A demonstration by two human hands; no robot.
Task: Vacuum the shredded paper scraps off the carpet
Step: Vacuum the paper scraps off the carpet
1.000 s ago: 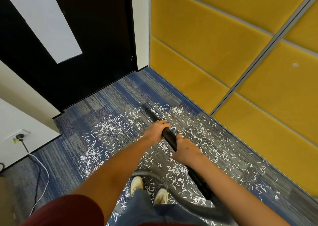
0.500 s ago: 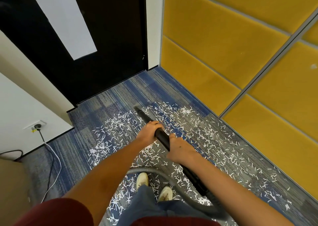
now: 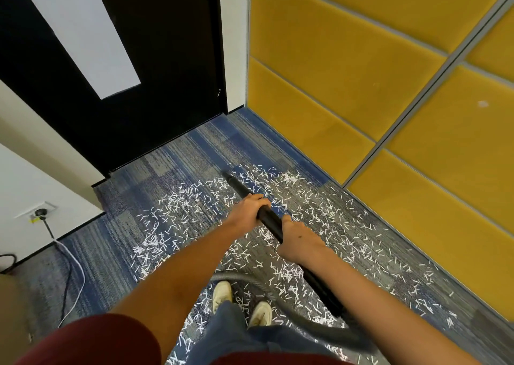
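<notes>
Mustard-yellow padded fabric wall panels (image 3: pixel 347 58): running along the right of the room.
Blue-and-grey striped carpet (image 3: pixel 172 164): stretching from the person's feet to the black door with a white rectangular panel (image 3: pixel 167 58).
Thin white shredded paper scraps (image 3: pixel 178 200): lying scattered across the middle of the carpet and along the foot of the yellow panels.
Black rigid vacuum tube (image 3: pixel 269 220): slanting down and away over the scraps, its tip sitting at the far edge of the litter; it is probably touching the carpet, though this is hard to see.
Grey ribbed hose (image 3: pixel 267 289): curving behind the tube, beside two pale shoes (image 3: pixel 222 293).
Left hand (image 3: pixel 247 214): wrapping its fingers round the tube, nearer the tip.
Right hand (image 3: pixel 297 239): gripping the tube just behind.
</notes>
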